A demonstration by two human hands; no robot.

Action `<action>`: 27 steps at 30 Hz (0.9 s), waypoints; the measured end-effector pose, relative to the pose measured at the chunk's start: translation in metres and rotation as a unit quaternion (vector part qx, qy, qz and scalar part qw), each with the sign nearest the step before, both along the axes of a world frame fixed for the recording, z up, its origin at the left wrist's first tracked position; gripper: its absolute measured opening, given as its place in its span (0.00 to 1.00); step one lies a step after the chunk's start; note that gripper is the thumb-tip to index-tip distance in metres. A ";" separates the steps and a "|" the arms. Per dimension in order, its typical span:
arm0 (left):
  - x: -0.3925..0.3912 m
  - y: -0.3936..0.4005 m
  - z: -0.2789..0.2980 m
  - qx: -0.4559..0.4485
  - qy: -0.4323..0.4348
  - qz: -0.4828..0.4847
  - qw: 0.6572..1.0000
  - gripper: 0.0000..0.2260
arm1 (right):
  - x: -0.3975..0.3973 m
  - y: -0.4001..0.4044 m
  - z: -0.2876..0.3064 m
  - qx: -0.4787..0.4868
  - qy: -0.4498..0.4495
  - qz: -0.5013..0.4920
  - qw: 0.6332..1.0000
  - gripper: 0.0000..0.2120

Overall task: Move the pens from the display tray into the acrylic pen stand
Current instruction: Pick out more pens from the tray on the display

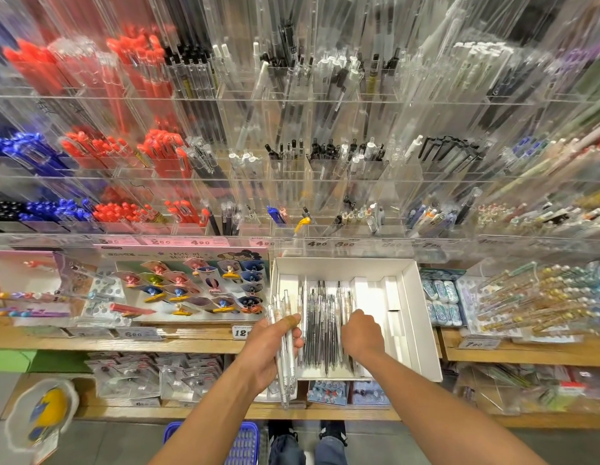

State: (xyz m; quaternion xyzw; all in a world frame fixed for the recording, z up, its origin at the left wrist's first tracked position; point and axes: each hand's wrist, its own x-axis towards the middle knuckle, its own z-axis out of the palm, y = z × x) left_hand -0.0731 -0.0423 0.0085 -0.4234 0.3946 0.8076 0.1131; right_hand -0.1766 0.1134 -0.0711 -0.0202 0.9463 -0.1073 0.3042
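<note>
A white cardboard display tray (416, 317) sits on the wooden shelf and holds several clear pens with dark cores (322, 327). My left hand (270, 344) grips a bundle of clear pens (287, 360) just left of the tray. My right hand (360, 333) reaches into the tray with its fingers curled down among the pens; what they hold is hidden. The tiered acrylic pen stand (312, 182) rises above the tray, its compartments filled with red, blue, black and clear pens.
A card of novelty clip pens (191, 286) lies left of the tray, erasers (441, 297) and packed pens (533, 297) right of it. Price labels line the stand's lower edge. Below are packaged goods, a blue basket (241, 444) and my shoes on the floor.
</note>
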 end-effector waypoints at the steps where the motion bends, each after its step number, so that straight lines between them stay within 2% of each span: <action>1: 0.000 0.001 0.001 -0.001 -0.001 0.001 1.000 0.09 | 0.000 0.000 0.000 0.014 0.003 0.010 1.000 0.05; 6: 0.001 0.003 0.003 -0.016 -0.007 0.004 1.000 0.11 | -0.002 -0.005 0.001 0.027 0.019 0.071 0.997 0.16; 9: 0.004 0.004 0.004 -0.025 -0.014 0.002 1.000 0.10 | 0.000 -0.011 -0.001 0.038 0.013 0.083 0.996 0.16; 13: 0.006 0.001 0.004 -0.022 -0.025 0.007 0.999 0.09 | -0.001 -0.008 -0.003 0.003 0.008 0.018 1.000 0.13; 16: 0.007 -0.001 0.003 -0.015 -0.025 0.010 1.000 0.09 | -0.007 0.002 -0.001 -0.043 -0.002 -0.010 0.999 0.06; 18: 0.006 -0.001 0.002 -0.015 -0.024 0.014 1.000 0.11 | -0.008 0.009 0.006 -0.094 -0.001 -0.008 0.996 0.08; 20: 0.004 0.001 0.000 -0.025 -0.021 0.013 0.999 0.14 | -0.006 0.010 0.020 -0.187 -0.005 -0.034 0.982 0.09; 23: 0.000 0.002 -0.001 -0.045 -0.016 -0.002 0.999 0.25 | 0.007 0.000 0.053 -0.311 -0.049 -0.032 0.949 0.07; 27: 0.000 0.003 -0.007 -0.015 0.000 0.006 1.000 0.55 | 0.040 -0.020 0.079 -0.391 -0.113 0.002 0.914 0.09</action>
